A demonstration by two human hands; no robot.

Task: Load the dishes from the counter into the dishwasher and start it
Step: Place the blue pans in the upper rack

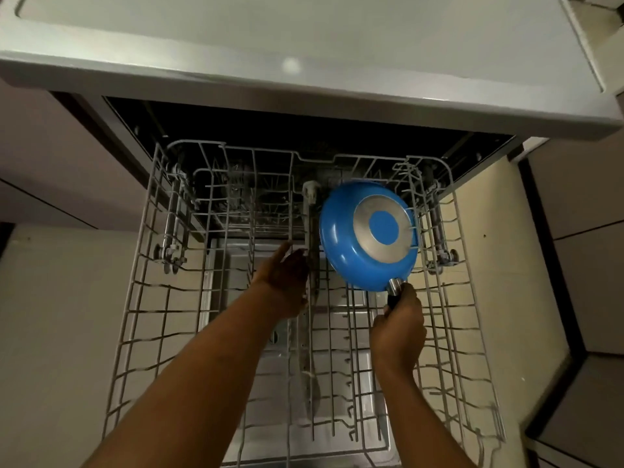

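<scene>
the pan (337, 246) gripped in my right hand (400, 329) has a smooth, glossy blue coating, with a ring of brushed bare metal (363, 238) on its underside and a shiny metal collar (394, 286) above the black handle (392, 301). the rack (162, 283) is wire with a pale grey, matt coat, and the door lining (236, 265) under it looks like steel with a dull sheen.

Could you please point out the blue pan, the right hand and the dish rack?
blue pan (385, 226), head view, blue centre of its underside.
right hand (398, 329), head view, back of the hand holding the pan's handle.
dish rack (133, 285), head view, wire on its left side.
</scene>
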